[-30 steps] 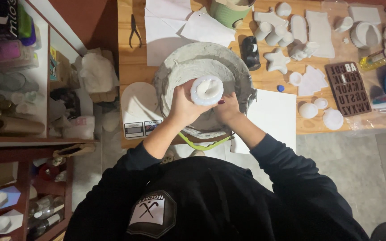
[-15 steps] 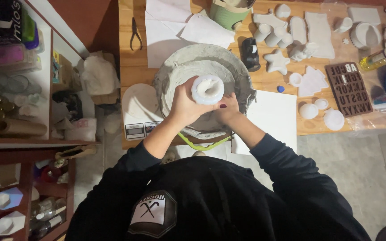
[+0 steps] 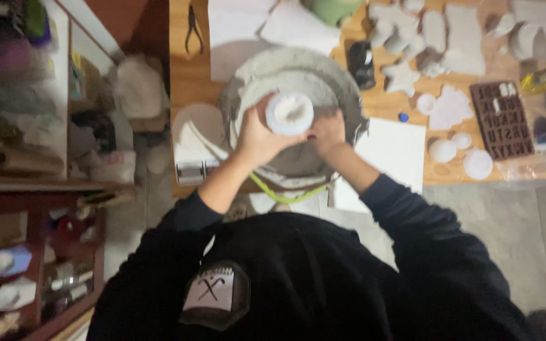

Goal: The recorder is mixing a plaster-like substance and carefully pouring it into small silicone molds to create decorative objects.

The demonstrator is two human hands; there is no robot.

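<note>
A small white round cup-like mould (image 3: pixel 289 113) with pale paste inside is held over a large grey mixing bowl (image 3: pixel 342 85) crusted with plaster. My left hand (image 3: pixel 257 136) wraps the mould from the left. My right hand (image 3: pixel 327 131) grips it from the right, fingers curled against its side. The bowl stands on the wooden table (image 3: pixel 188 76) in front of my black-sleeved body. The frame is blurred, so the paste's surface is unclear.
Pliers (image 3: pixel 192 28) lie at the table's far left. A small scale (image 3: pixel 194 142) stands left of the bowl. White cast shapes, a star (image 3: pixel 401 76), discs (image 3: pixel 442 150), a brown letter mould (image 3: pixel 503 120) and a white sheet (image 3: pixel 394 151) lie right. Cluttered shelves (image 3: pixel 33 126) stand left.
Both hands stay on the white mould over the bowl. The view has shifted slightly and blurred; nothing else has visibly moved.
</note>
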